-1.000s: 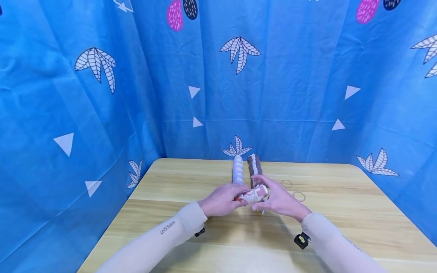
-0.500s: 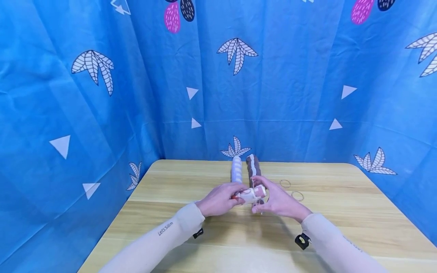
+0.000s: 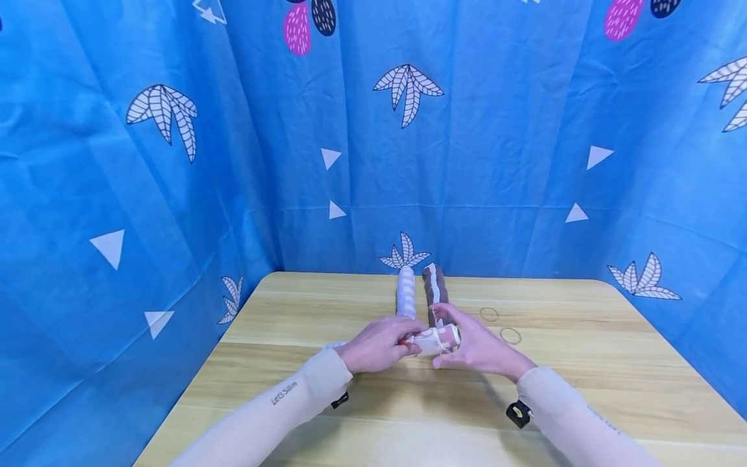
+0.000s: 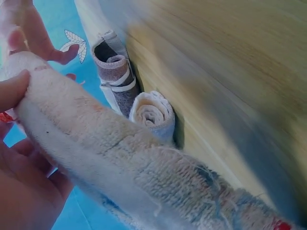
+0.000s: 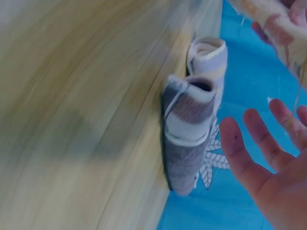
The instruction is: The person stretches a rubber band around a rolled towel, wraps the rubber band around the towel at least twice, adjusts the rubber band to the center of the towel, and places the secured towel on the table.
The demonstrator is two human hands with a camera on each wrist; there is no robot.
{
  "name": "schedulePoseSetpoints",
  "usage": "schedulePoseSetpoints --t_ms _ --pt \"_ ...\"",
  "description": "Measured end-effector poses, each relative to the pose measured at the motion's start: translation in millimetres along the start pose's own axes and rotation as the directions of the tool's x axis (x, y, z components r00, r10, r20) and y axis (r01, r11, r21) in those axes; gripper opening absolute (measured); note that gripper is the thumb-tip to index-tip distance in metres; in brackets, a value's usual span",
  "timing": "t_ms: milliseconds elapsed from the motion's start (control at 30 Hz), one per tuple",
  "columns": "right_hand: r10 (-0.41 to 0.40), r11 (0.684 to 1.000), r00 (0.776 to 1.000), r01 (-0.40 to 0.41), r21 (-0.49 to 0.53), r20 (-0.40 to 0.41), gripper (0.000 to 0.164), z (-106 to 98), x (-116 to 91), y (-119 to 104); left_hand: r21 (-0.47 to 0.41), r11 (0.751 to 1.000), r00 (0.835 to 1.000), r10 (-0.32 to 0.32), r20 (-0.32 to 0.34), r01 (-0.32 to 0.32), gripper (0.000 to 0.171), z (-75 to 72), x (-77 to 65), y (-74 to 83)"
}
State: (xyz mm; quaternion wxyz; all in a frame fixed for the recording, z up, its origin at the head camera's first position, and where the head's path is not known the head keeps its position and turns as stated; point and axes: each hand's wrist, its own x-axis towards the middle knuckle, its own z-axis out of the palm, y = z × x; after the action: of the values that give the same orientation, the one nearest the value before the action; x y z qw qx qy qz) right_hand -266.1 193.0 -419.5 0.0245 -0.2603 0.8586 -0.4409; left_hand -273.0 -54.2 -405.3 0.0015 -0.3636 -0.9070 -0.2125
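My left hand (image 3: 379, 344) grips one end of a rolled towel (image 3: 433, 342), off-white with pink and red patches, held up over the table. In the left wrist view the towel's worn pile (image 4: 110, 129) runs diagonally across. Around the towel's other end my right hand (image 3: 475, 345) spreads its fingers and thumb. A thin elastic band (image 5: 298, 93) shows between that towel and the right fingers in the right wrist view. Behind the hands lie two more rolls: a lilac-and-white striped towel (image 3: 406, 295) and a brown towel with a white stripe (image 3: 435, 285).
Two thin elastic bands, a farther one (image 3: 489, 314) and a nearer one (image 3: 510, 335), lie on the wooden table (image 3: 583, 363) right of the hands. A blue patterned curtain (image 3: 496, 143) stands behind the table and along its sides.
The elastic band, earlier stretched wide between the right fingers and thumb, now sits closer about the towel. The right thumb has dropped slightly. The left hand keeps its grip.
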Motion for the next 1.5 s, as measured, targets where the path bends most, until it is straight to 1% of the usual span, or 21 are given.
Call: schedulePoseSetpoints --t_ms 100,167,300,400,467,533,567,633,733,767,867,900,967,1000,1067,1133,1200,1267,1333,1400,1500 --pt "-0.008 0.999 1.000 0.007 0.039 0.027 0.104 1.6 -0.4 -5.8 -0.009 1.000 1.000 -0.018 -0.010 0.018 0.036 -0.5 1.0 0.4" --pt "-0.014 0.999 1.000 0.013 0.041 0.025 0.102 2.4 -1.2 -8.9 -0.003 1.000 1.000 -0.023 -0.020 0.023 0.034 -1.3 1.8 0.1" --pt "-0.024 0.999 1.000 0.024 0.047 0.009 0.099 4.1 -3.0 -13.9 0.025 0.999 0.999 -0.027 -0.031 0.028 0.032 -3.0 3.6 0.4" --pt "-0.026 0.995 0.999 0.023 0.102 0.027 0.097 7.1 -2.3 -16.9 0.060 0.998 0.999 -0.030 -0.035 0.032 0.030 -4.0 4.3 3.3" --pt "-0.028 0.994 0.999 0.024 0.107 0.032 0.095 9.6 -0.6 -18.3 0.090 0.996 0.999 -0.026 -0.039 0.029 0.030 -4.4 4.8 6.0" --pt "-0.027 0.995 0.999 0.024 0.100 0.026 0.092 11.7 1.2 -19.5 0.118 0.993 0.999 -0.019 -0.046 0.024 0.031 -4.4 4.7 9.2" --pt "-0.032 0.996 0.999 0.031 0.080 0.015 0.091 12.4 1.8 -19.7 0.127 0.992 0.998 -0.016 -0.053 0.023 0.031 -4.2 4.8 10.3" --pt "-0.031 0.998 0.999 0.032 0.045 -0.016 0.088 13.3 3.2 -20.4 0.120 0.993 0.997 -0.015 -0.078 0.025 0.032 -3.9 4.5 11.8" --pt "-0.023 0.999 0.998 0.024 0.021 -0.058 0.083 14.9 4.9 -21.2 0.089 0.996 0.991 -0.009 -0.137 0.021 0.038 -3.2 3.3 11.7" --pt "-0.017 1.000 0.997 0.017 -0.005 -0.076 0.083 15.6 5.4 -21.6 0.086 0.996 0.988 0.004 -0.156 0.009 0.042 -2.8 2.9 11.2" --pt "-0.003 0.999 0.994 -0.003 -0.054 -0.107 0.083 18.1 6.6 -24.6 0.139 0.987 0.975 0.110 -0.191 -0.084 0.050 -1.4 2.8 10.7" --pt "0.001 0.997 0.993 -0.010 -0.072 -0.117 0.084 18.9 6.9 -26.1 0.160 0.980 0.969 0.148 -0.197 -0.117 0.048 -0.7 2.9 10.8" --pt "0.021 0.995 0.991 -0.034 -0.095 -0.131 0.085 20.3 6.8 -29.1 0.177 0.973 0.960 0.184 -0.210 -0.148 0.040 0.4 2.9 10.7" --pt "0.029 0.995 0.990 -0.042 -0.095 -0.137 0.084 20.7 7.0 -30.4 0.164 0.975 0.958 0.184 -0.218 -0.150 0.035 0.6 3.1 10.4" --pt "0.062 0.993 0.987 -0.076 -0.090 -0.151 0.082 21.3 7.6 -32.4 0.097 0.988 0.962 0.136 -0.239 -0.116 0.026 0.5 3.0 8.8" --pt "0.095 0.992 0.983 -0.106 -0.065 -0.155 0.078 21.3 7.9 -34.5 0.000 0.998 0.965 0.055 -0.257 -0.057 0.020 -1.0 2.3 7.8" --pt "0.119 0.991 0.980 -0.127 -0.037 -0.159 0.070 21.3 8.9 -36.9 -0.117 0.993 0.965 -0.023 -0.260 -0.008 0.018 -3.6 2.1 8.0" --pt "0.150 0.988 0.976 -0.151 0.000 -0.160 0.061 21.4 9.3 -39.5 -0.228 0.973 0.962 -0.090 -0.260 0.029 0.017 -6.4 2.3 9.4" --pt "0.170 0.985 0.970 -0.171 0.009 -0.171 0.051 21.6 9.7 -41.0 -0.326 0.944 0.955 -0.138 -0.263 0.046 0.017 -9.0 3.1 10.1" --pt "0.180 0.984 0.970 -0.179 0.018 -0.162 0.040 22.3 10.1 -39.8 -0.396 0.917 0.945 -0.164 -0.283 0.041 0.017 -11.0 4.8 9.0" --pt "0.194 0.981 0.976 -0.190 0.043 -0.096 0.028 23.9 9.6 -34.3 -0.456 0.890 0.929 -0.184 -0.320 0.019 0.014 -13.9 6.7 6.6"
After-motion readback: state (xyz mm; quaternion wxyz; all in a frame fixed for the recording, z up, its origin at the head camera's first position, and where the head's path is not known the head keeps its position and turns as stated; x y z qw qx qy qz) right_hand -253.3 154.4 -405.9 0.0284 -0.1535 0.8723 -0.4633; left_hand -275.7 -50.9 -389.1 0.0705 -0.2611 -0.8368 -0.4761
